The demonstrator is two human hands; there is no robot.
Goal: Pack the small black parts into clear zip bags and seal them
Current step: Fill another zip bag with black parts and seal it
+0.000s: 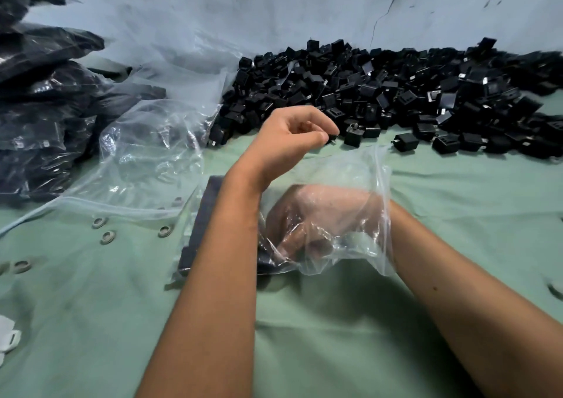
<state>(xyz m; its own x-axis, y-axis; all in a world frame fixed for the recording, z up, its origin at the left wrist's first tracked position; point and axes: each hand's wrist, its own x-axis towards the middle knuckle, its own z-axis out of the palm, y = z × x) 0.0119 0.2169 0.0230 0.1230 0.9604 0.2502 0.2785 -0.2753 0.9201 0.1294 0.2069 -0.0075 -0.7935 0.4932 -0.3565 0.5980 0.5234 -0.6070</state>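
A large pile of small black parts (pixel 380 93) lies along the back of the green cloth (pixel 335 321). My left hand (pixel 292 135) reaches to the pile's near edge, thumb and forefinger pinched on one small black part (pixel 332 138). My right hand (pixel 316 224) is inside a clear zip bag (pixel 359 172), seen through the plastic. Its fingers curl around what look like dark parts. A neat row of black parts (pixel 201 224) sits in the bag's left end, partly hidden by my left forearm.
Filled bags of black parts (pixel 45 108) are stacked at the left. Loose empty clear bags (pixel 152 154) lie beside them. Several grey rings (pixel 106 236) dot the cloth at the left, and a white object (pixel 9 336) sits at the lower left edge. A stained wall (pixel 304 7) closes the back.
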